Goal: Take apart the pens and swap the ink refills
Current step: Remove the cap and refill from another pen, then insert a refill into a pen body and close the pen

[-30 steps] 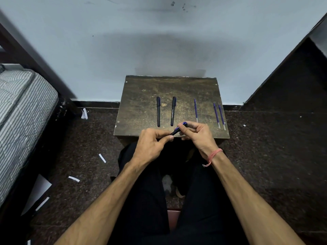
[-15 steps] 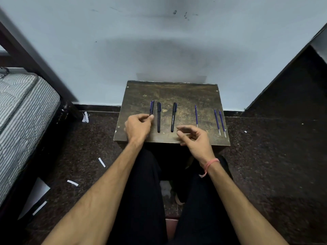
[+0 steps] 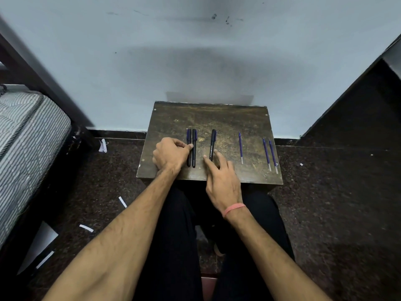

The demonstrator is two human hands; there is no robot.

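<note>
Black pens (image 3: 191,148) against curled left hand (image 3: 170,155); right hand (image 3: 221,177) spread.

Worn wood, matt plastic, speckled stone.
Scuffed, dull brown wooden table top (image 3: 227,118) with rubbed yellowish patches; smooth black plastic pens (image 3: 213,144), faintly glossy; thin blue plastic refills (image 3: 240,146) with pale tips; polished dark speckled stone floor (image 3: 336,203); striped quilted cloth mattress (image 3: 26,144); matt painted wall (image 3: 195,61), smudged.

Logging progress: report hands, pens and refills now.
Left hand curled, fingertips on the leftmost pen. Right hand open, at the third pen. Three refills lie loose on the table. Nothing in the way.
</note>
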